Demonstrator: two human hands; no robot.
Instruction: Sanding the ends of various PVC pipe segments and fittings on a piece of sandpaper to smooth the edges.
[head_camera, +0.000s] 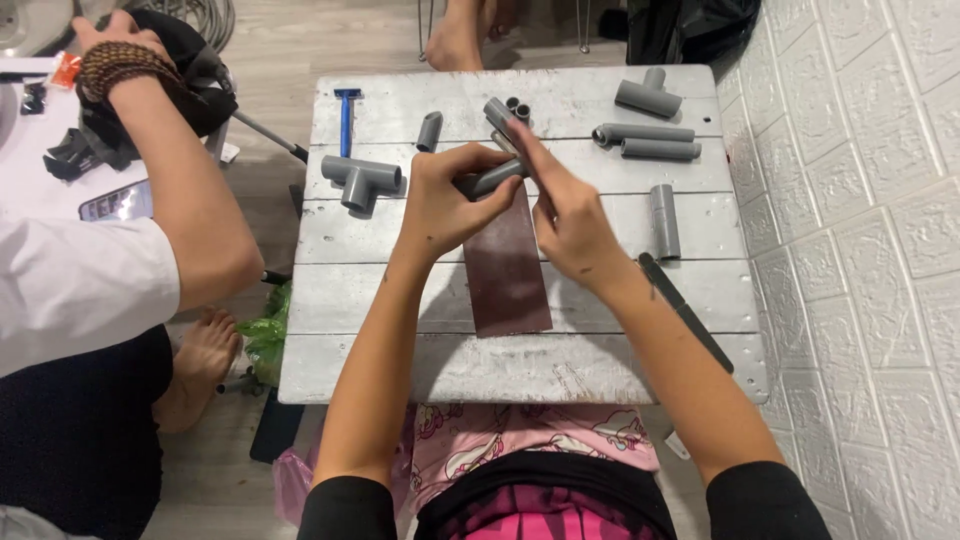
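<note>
My left hand (445, 200) grips a short grey plastic pipe (497, 176) above the middle of a small white wooden table (400, 340). My right hand (570, 215) is closed beside it, fingers pressed against the pipe's far end, where a grey fitting (497, 112) sticks up; what the right fingers pinch is hidden. A dark reddish-brown strip of sandpaper (508, 270) lies flat on the table under both hands.
Grey T-fittings (361, 178) (648, 96), an elbow (429, 131) and several pipe pieces (645, 132) (664, 220) lie on the table. A blue-handled tool (346, 112) is at the back left, a dark file (685, 310) on the right. Another person's arm (180, 180) is left; a white tiled wall (860, 250) is right.
</note>
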